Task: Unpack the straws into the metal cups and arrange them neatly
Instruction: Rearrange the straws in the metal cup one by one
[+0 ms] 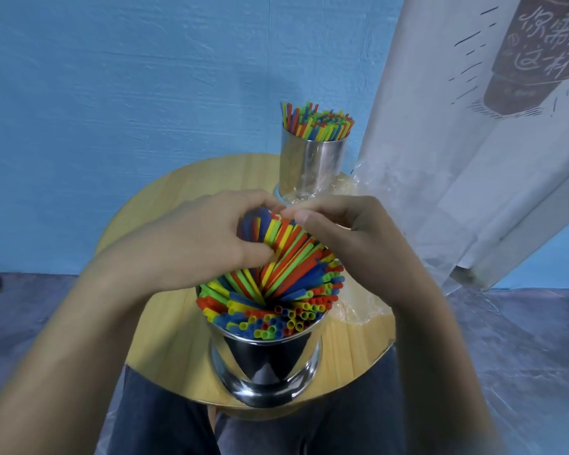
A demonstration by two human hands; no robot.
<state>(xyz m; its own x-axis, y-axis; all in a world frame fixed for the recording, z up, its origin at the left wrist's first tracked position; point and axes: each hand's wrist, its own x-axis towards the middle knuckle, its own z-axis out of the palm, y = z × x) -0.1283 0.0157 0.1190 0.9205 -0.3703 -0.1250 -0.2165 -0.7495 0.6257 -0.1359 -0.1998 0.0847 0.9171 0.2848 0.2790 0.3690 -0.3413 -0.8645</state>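
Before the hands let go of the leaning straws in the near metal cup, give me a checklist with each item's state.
1. Near shiny metal cup upright on the round wooden table: ok.
2. Colourful plastic straws standing straight: not ok, many lean.
3. Left hand and right hand on the straw tops: ok.
4. Far metal cup filled, upright: ok.
5. Clear plastic wrapper off the table: not ok.
6. Cup's seating near the table edge: cannot tell.

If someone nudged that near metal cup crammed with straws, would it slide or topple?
The near metal cup looks tall and narrow, and its straws fan out well above the rim, so it is probably top-heavy and apt to tip. Its polished wall would likely slide easily on the smooth wooden table. Both the left hand and right hand grip the straw tops, which probably steadies it.
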